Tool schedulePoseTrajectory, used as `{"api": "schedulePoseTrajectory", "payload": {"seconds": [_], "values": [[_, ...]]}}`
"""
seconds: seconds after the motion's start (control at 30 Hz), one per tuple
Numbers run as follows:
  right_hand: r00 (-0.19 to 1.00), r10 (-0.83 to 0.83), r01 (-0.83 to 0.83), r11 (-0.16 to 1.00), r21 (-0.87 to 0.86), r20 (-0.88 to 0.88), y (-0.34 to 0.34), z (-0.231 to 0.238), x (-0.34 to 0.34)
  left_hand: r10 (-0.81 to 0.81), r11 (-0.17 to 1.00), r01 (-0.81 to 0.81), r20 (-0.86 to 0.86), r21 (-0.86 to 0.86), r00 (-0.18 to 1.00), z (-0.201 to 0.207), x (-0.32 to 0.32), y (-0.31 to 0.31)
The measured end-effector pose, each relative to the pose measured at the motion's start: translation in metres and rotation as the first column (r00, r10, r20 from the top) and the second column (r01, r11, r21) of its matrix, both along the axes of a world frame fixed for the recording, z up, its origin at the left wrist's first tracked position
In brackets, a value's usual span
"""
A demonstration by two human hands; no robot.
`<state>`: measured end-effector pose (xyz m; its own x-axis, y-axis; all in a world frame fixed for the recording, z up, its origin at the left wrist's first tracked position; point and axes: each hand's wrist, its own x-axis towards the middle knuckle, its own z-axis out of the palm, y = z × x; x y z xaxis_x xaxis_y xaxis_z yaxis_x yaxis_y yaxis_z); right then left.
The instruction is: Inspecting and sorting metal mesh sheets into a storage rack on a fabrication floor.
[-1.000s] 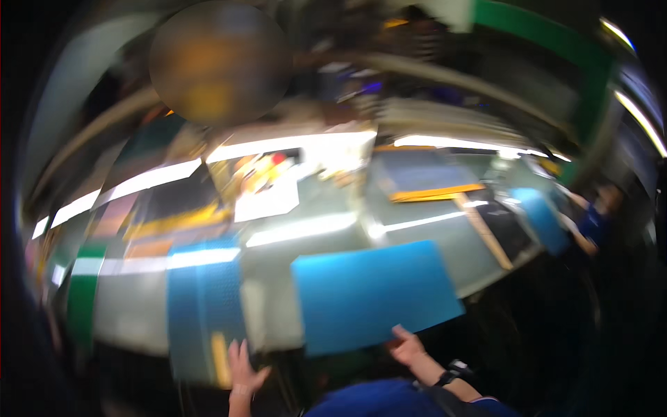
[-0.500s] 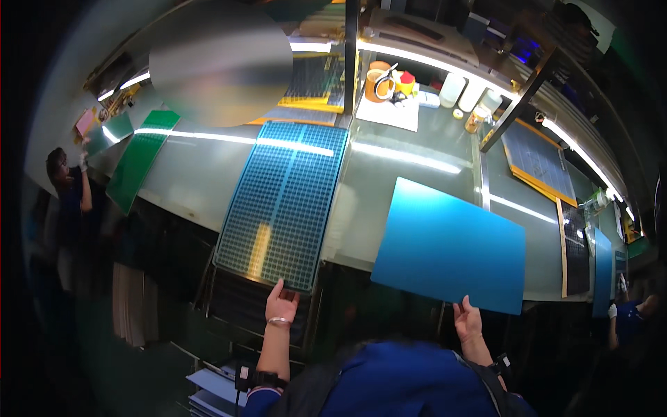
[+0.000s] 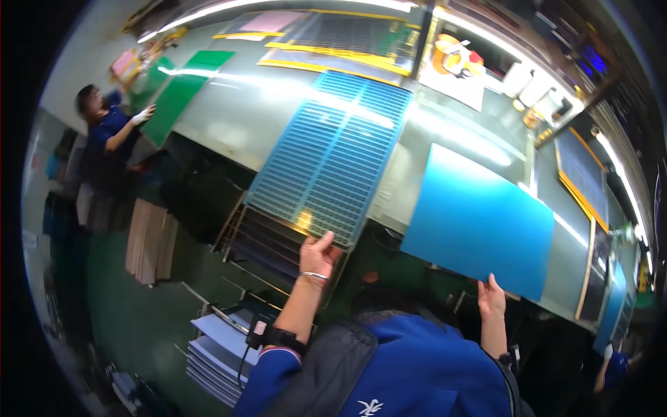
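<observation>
My left hand (image 3: 319,257) grips the near edge of a blue panel (image 3: 333,149) covered with a grid of small dark cells, its thumb at the edge and the other fingers partly hidden. The panel slants over the front of the bench. To the right, a plain blue sheet (image 3: 479,219) tilts across the bench edge. My right hand (image 3: 491,297) holds that sheet by its near edge, with some fingers out of sight beneath it.
Under the gridded panel stands a rack (image 3: 260,243) of dark panels. Pale sheets (image 3: 215,358) are stacked lower left. A co-worker (image 3: 108,121) wearing gloves handles a green sheet (image 3: 186,97) at far left. Yellow-edged frames (image 3: 340,38), an orange container (image 3: 442,54) and white bottles (image 3: 515,80) line the back.
The view has swung, so the bench sits higher and further right. A blurred grey disc at upper left has gone from view. Both hands keep their holds. The co-worker's gloved hand now meets the green sheet.
</observation>
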<state>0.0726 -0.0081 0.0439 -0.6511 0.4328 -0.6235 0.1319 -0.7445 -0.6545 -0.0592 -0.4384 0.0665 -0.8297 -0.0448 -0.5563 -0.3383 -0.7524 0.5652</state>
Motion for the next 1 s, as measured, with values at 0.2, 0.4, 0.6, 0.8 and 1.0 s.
{"api": "schedulePoseTrajectory", "payload": {"seconds": [0.2, 0.4, 0.6, 0.8, 1.0], "values": [[0.992, -0.046, 0.047, 0.999, -0.002, 0.115, 0.001, 0.009, 0.005, 0.037, 0.999, -0.038, 0.082, 0.010, 0.996, 0.012, -0.001, 0.011], [1.000, -0.025, 0.026, 0.997, -0.069, 0.019, -0.014, 0.010, -0.006, 0.071, 0.997, -0.069, 0.114, -0.017, 0.991, -0.016, 0.004, -0.006], [0.996, -0.064, 0.068, 0.995, -0.078, 0.058, -0.015, 0.024, -0.004, -0.728, 0.605, 0.777, 0.276, -0.175, 0.628, 0.013, 0.027, 0.008], [0.999, 0.017, -0.016, 0.999, 0.035, -0.043, -0.023, 0.043, -0.026, -0.810, 0.492, 0.646, -0.035, -0.583, 0.585, 0.036, 0.017, 0.032], [0.991, -0.010, -0.005, 0.993, 0.115, 0.133, 0.004, 0.033, -0.037, -0.851, -0.173, -0.027, 0.136, -0.985, 0.507, 0.060, -0.020, 0.034]]}}
